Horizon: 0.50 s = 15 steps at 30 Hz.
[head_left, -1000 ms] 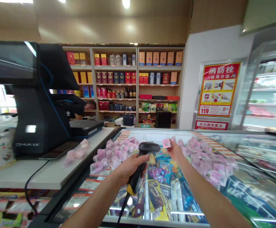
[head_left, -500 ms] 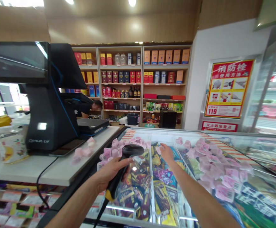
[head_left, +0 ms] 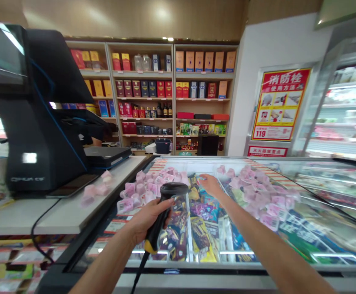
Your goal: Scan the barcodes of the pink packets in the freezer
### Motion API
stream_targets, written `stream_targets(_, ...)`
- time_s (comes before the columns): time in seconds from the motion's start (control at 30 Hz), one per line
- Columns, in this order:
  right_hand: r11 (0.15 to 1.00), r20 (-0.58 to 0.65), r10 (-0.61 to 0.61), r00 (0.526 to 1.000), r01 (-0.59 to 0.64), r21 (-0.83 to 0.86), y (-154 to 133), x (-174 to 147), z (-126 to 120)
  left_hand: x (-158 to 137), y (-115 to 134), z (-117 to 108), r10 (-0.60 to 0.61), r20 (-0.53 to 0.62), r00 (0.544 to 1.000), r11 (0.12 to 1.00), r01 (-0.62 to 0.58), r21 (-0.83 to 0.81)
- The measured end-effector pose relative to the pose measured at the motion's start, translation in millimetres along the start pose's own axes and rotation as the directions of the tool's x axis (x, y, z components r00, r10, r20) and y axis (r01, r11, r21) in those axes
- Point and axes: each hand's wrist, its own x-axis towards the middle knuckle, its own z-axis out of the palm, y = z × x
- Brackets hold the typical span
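Observation:
My left hand (head_left: 153, 214) is wrapped around the black and yellow handle of a barcode scanner (head_left: 174, 188), whose head faces away above the freezer. A cable runs down from its grip. My right hand (head_left: 210, 183) reaches over the glass-topped freezer (head_left: 196, 162); its fingers point left, slightly bent and apart, and I see nothing in them. To its left lies a pile of small pink cups (head_left: 147, 185) with labels. A second pile of pink cups (head_left: 257, 192) lies to the right of my right hand. Wrapped ice creams (head_left: 202, 237) show below my hands.
On the white counter (head_left: 55, 220) at left stands a black checkout terminal (head_left: 43, 134), with a few loose pink cups (head_left: 93, 191) beside it. Shelves of boxed bottles (head_left: 144, 87) line the back wall. A red sign (head_left: 280, 104) hangs at right, near a glass-fronted fridge (head_left: 346, 114).
The view has shifted, so the terminal sits further left. My right hand held a small pink cup before; now no cup shows in its fingers. My left hand keeps the scanner.

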Motion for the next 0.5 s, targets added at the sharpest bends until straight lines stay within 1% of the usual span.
stream_targets(0.03,0.999,0.018,-0.021,1.000,0.022,-0.046,7,-12,-19,1,-2,4,0.002,0.026,1.000,1.000,-0.002,0.002)
stream_targets(0.1,0.981,0.018,-0.106,0.994,0.107,-0.162,22,-45,-53,2,-4,13,0.005,0.072,0.997,1.000,-0.005,-0.001)
stream_targets(0.17,0.942,-0.018,-0.178,0.984,0.165,-0.291,40,-84,-77,1,-6,18,0.003,0.095,0.995,1.000,-0.002,-0.009)
stream_targets(0.2,0.909,-0.035,-0.223,0.974,0.194,-0.368,50,-103,-84,1,-7,20,-0.002,0.102,0.995,1.000,0.003,-0.008)
stream_targets(0.27,0.835,-0.097,-0.276,0.956,0.188,-0.517,70,-134,-89,0,-7,23,-0.015,0.105,0.994,1.000,0.015,0.002)
stream_targets(0.33,0.785,-0.154,-0.282,0.947,0.135,-0.605,89,-148,-86,0,-6,24,-0.028,0.091,0.995,1.000,0.028,0.009)
stream_targets(0.4,0.773,-0.181,-0.277,0.944,0.107,-0.625,102,-144,-79,1,-5,24,-0.037,0.074,0.997,0.999,0.036,0.015)
stream_targets(0.5,0.790,-0.163,-0.270,0.949,0.122,-0.600,107,-115,-67,3,-4,22,-0.023,0.076,0.997,1.000,0.022,0.021)
